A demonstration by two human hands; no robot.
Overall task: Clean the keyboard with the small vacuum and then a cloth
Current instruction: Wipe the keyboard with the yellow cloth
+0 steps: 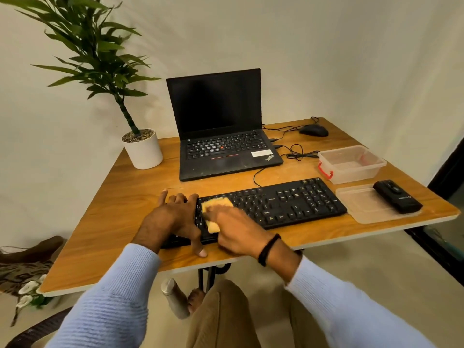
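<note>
Vacuum (396, 196) sits on lid (364, 209) beside clear box (351, 164). Left hand (175, 217) fingers spread on keyboard (288, 204); right hand (238, 232) presses cloth (217, 203), fingers blurred.

wood-grain table (105, 222), matt plastic keyboard (288, 202)

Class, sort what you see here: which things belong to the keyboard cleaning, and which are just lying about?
Belong: keyboard, yellow cloth, small vacuum, left hand, right hand.
Lying about: laptop, mouse, potted plant, plastic box, lid.
</note>
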